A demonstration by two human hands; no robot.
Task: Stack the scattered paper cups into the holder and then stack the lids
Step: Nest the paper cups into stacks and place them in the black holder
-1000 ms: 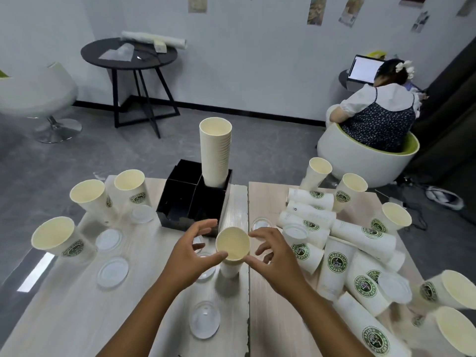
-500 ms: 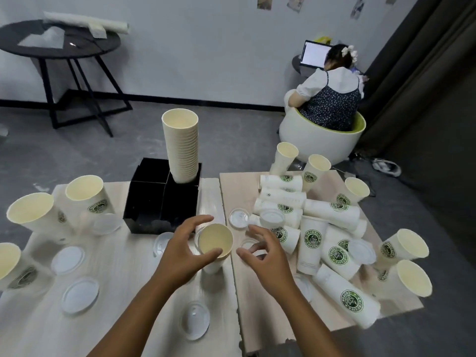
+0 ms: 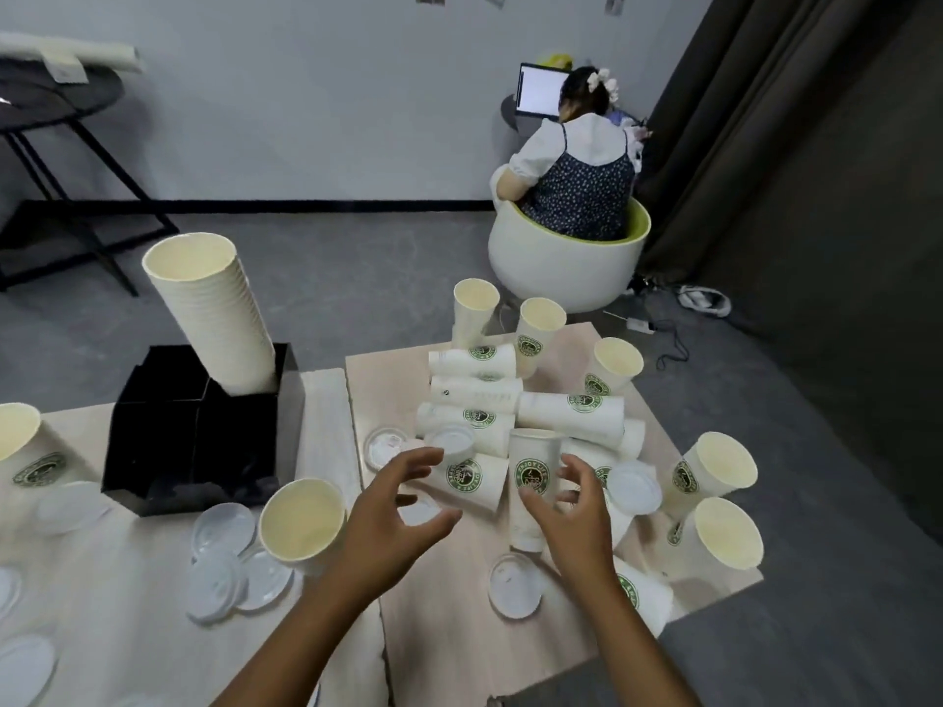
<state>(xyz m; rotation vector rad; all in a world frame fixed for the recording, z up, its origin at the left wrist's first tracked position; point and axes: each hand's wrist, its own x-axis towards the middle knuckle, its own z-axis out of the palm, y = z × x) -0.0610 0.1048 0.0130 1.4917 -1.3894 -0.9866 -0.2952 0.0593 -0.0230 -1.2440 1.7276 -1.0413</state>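
A tall stack of cream cups [image 3: 214,308] leans out of the black holder [image 3: 204,441]. One upright cup [image 3: 301,523] stands alone just left of my left hand [image 3: 393,523], which is open and holds nothing. My right hand [image 3: 571,507] is open too, its fingers spread around an upside-down logo cup [image 3: 530,477] without closing on it. A heap of lying cups [image 3: 479,395] fills the right table behind both hands. Clear lids [image 3: 224,568] lie in front of the holder, and another lid [image 3: 515,584] sits by my right wrist.
Upright cups [image 3: 714,472] stand along the right table's edge, and one cup [image 3: 20,451] at far left. A gap [image 3: 352,436] splits the two tables. A person sits in a round chair [image 3: 561,262] behind. A dark side table [image 3: 61,104] stands at back left.
My left hand has let go of the upright cup and moved right. Both hands now reach toward the cup heap, and the view has swung right.
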